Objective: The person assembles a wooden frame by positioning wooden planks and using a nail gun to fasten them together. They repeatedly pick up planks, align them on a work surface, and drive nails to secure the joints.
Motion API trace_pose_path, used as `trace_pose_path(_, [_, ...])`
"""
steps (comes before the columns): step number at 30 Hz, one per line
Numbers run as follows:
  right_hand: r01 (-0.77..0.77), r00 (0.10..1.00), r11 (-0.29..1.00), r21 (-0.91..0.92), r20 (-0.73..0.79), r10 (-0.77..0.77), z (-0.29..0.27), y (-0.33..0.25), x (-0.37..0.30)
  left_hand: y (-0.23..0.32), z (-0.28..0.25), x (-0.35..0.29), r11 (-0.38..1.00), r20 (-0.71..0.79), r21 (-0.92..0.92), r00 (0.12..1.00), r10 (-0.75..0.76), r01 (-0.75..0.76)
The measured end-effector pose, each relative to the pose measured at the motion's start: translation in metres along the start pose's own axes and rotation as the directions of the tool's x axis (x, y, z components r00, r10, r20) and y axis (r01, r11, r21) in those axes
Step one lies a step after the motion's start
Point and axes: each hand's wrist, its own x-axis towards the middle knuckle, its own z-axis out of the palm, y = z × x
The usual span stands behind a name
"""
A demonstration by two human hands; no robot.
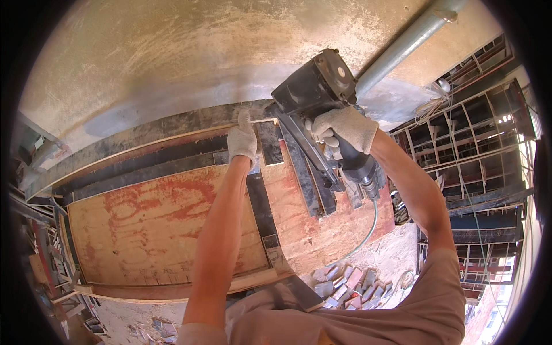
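Here — framed plywood (149, 230), nailer (313, 83) in right grip (348, 125)

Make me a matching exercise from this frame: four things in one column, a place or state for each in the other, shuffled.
1. nail gun
2. hose
3. pipe
4. blocks

A. in a loose heap
B. grey, at the picture's upper right
C. black, held in the right hand
D. thin, curving downward

Pairs: 1-C, 2-D, 3-B, 4-A
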Motion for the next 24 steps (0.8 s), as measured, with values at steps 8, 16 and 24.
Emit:
trace_pose_path(8, [0.026, 1.000, 0.999, -0.021, 0.005, -0.025, 0.005, -0.017, 0.003, -0.012, 0.002, 0.008, 0.995, -0.030, 0.065, 0.997, 0.077, -0.075])
trace_pose_path(16, [0.049, 0.995, 0.999, -0.023, -0.086, -0.051, -0.002, 0.027, -0.029, 0.004, -0.015, 0.000, 0.968, 0.134, -0.242, 0.990, -0.036, 0.068])
trace_pose_path(24, [-0.244, 0.835, 0.941, -0.235, -0.544, 0.080, 0.057, 0.307, -0.251, -0.109, -0.002, -0.081, 0.990, 0.299, -0.137, 0.953, 0.054, -0.013])
